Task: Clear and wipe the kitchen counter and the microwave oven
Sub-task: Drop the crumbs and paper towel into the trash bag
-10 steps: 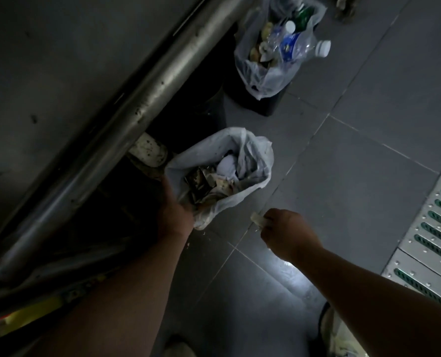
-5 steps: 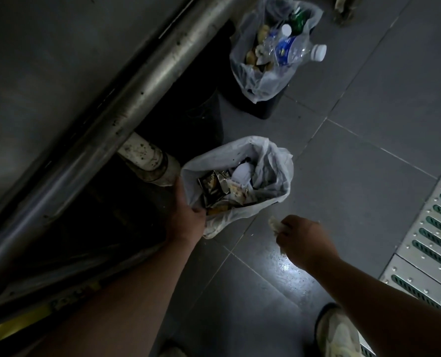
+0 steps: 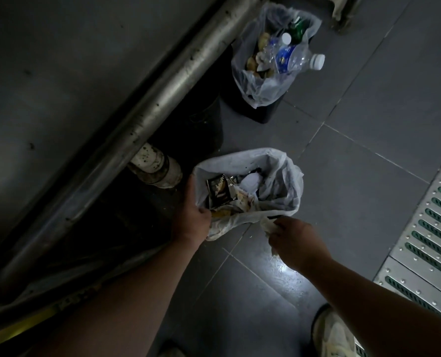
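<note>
A white plastic trash bag (image 3: 283, 191) stands open on the dark tiled floor beside the steel counter's rounded edge (image 3: 126, 140). Inside it lie dark wrappers, crumpled paper and food scraps. My left hand (image 3: 192, 215) grips the bag's near left rim. My right hand (image 3: 291, 240) holds a small crumpled pale scrap (image 3: 267, 224) at the bag's near right rim, touching or just beside the plastic. The counter top and the microwave are out of view.
A second bin (image 3: 263, 109) with a clear liner, full of plastic bottles and scraps, stands farther back. A stained white pipe (image 3: 155, 166) rises under the counter. A metal floor drain grate (image 3: 430, 235) runs along the right. My shoe (image 3: 332, 333) is at the bottom.
My right hand has moved with the scrap from the open floor up to the bag's near rim. The left hand keeps its hold on the bag. The view has shifted slightly.
</note>
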The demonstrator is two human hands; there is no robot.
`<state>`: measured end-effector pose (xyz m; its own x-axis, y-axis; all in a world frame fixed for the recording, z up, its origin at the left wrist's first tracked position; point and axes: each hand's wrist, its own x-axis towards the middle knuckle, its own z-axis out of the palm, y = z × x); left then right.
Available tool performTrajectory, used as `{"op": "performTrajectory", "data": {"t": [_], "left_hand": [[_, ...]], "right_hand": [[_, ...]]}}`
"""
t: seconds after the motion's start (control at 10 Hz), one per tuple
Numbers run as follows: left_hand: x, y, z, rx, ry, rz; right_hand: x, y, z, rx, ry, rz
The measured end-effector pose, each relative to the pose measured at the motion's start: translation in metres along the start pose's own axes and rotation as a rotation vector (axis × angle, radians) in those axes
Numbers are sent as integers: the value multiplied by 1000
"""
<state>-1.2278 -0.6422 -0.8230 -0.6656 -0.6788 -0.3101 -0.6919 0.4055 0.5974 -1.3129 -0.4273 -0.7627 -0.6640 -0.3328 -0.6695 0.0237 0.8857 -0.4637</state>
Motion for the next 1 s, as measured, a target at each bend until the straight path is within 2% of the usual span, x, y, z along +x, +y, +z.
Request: {"op": "performTrajectory", "data": {"t": [0.2, 0.4, 0.5, 0.7, 0.9, 1.0], "left_hand": [[-24, 11, -17, -40, -76, -25], [-53, 6, -46, -47, -64, -74], [-59, 3, -55, -44, -74, -41], [-66, -14, -56, -13, -65, -13], [-85, -49, -43, 42, -35, -12], [-90, -58, -38, 57, -82, -45]], "right_hand": [[-21, -22, -24, -130, -38, -64], [-57, -43, -53, -177, -15, -129], [-70, -49, -57, -149, -2, -126], [-76, -50, -41, -153, 35, -134], [-79, -37, -9, -131, 2, -131], [-81, -26, 6, -83, -18, -117]]}}
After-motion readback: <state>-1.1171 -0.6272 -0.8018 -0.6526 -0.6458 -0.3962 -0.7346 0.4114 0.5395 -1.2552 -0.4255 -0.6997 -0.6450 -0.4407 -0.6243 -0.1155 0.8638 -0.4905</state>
